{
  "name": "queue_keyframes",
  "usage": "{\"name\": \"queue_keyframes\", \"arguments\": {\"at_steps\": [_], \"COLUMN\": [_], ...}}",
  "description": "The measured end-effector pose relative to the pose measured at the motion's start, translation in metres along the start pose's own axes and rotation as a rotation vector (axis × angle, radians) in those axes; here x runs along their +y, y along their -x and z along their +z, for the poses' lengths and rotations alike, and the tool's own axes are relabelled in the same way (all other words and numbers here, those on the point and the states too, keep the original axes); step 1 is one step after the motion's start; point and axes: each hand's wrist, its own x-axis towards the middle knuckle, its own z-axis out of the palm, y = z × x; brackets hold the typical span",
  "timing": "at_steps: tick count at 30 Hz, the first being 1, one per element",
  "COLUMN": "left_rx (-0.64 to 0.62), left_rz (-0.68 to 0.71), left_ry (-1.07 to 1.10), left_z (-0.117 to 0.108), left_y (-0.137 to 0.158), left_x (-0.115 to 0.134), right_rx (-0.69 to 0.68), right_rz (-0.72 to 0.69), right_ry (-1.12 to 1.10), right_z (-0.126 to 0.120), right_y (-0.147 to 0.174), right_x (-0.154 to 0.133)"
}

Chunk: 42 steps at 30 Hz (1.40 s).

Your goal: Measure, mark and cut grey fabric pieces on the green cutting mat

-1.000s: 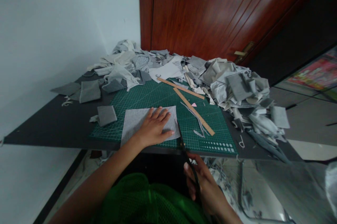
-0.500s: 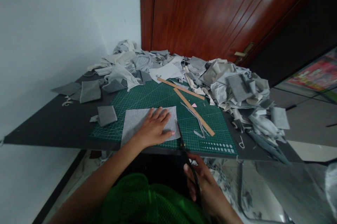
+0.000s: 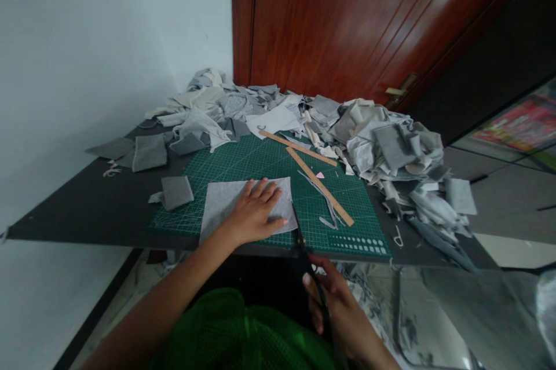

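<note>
A rectangular piece of light grey fabric (image 3: 221, 199) lies flat on the green cutting mat (image 3: 243, 156) near the table's front edge. My left hand (image 3: 256, 213) rests on it palm down, fingers spread. Below the table edge, my right hand (image 3: 328, 295) is wrapped round the handles of black scissors (image 3: 300, 238). Their blades point away from me and lie along the right edge of the fabric. How far the blades are apart is hard to make out.
Two wooden rulers (image 3: 321, 187) (image 3: 299, 147) lie on the mat, with thin fabric strips (image 3: 328, 215) beside the nearer one. Fabric heaps (image 3: 391, 138) line the table's back and right side. A folded grey piece (image 3: 176, 191) sits left of the mat. Behind stands a wooden door (image 3: 330, 22).
Almost nothing differs. The view has shifted very slightly; both hands, the scissors and the fabric keep their places.
</note>
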Motion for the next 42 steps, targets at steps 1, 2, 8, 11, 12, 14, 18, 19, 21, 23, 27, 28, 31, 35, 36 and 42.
{"name": "queue_keyframes", "arguments": {"at_steps": [1, 2, 8, 11, 12, 14, 18, 19, 21, 23, 27, 28, 31, 35, 36, 42], "left_rx": [-0.007, -0.017, -0.084, -0.087, -0.084, -0.077, -0.063, -0.066, -0.076, -0.087, -0.094, -0.096, -0.105, -0.112, -0.116, -0.1], "left_rz": [-0.004, -0.006, -0.015, -0.026, -0.027, -0.025, 0.017, 0.031, 0.053, 0.053, 0.052, 0.052, 0.052, 0.043, 0.04, 0.048], "left_ry": [0.0, 0.001, 0.035, 0.035, 0.031, 0.014, -0.015, -0.016, -0.015, -0.015, -0.01, -0.01, -0.009, -0.004, -0.005, 0.002], "left_z": [-0.001, -0.002, -0.011, -0.017, -0.018, -0.019, -0.014, -0.012, -0.008, -0.006, -0.007, -0.007, -0.009, -0.012, -0.012, -0.011], "left_y": [0.0, 0.001, 0.01, 0.011, 0.01, 0.007, 0.002, 0.002, 0.001, 0.0, 0.0, 0.0, 0.001, 0.0, 0.0, 0.0], "left_x": [0.0, 0.0, 0.01, 0.014, 0.013, 0.01, -0.001, -0.003, -0.006, -0.007, -0.007, -0.006, -0.006, -0.005, -0.004, -0.005], "right_rx": [0.009, 0.012, 0.026, 0.016, 0.009, -0.006, -0.034, -0.038, -0.041, -0.03, -0.013, -0.012, 0.006, 0.02, 0.015, 0.012], "right_rz": [0.011, 0.028, 0.097, 0.106, 0.109, 0.111, 0.108, 0.112, 0.125, 0.125, 0.112, 0.111, 0.111, 0.109, 0.105, 0.092], "right_ry": [-0.012, -0.024, -0.069, -0.06, -0.057, -0.051, -0.03, -0.029, -0.032, -0.036, -0.05, -0.055, -0.064, -0.052, -0.048, -0.043], "right_z": [0.001, 0.001, -0.005, -0.008, -0.009, -0.01, -0.013, -0.014, -0.015, -0.014, -0.006, -0.003, 0.002, 0.004, 0.004, 0.006], "right_y": [0.0, 0.0, 0.01, 0.014, 0.014, 0.015, 0.017, 0.018, 0.017, 0.014, 0.0, -0.003, -0.011, -0.014, -0.014, -0.014], "right_x": [-0.001, -0.002, -0.002, 0.0, 0.0, -0.001, -0.001, -0.001, -0.002, -0.003, -0.009, -0.011, -0.015, -0.018, -0.019, -0.021]}}
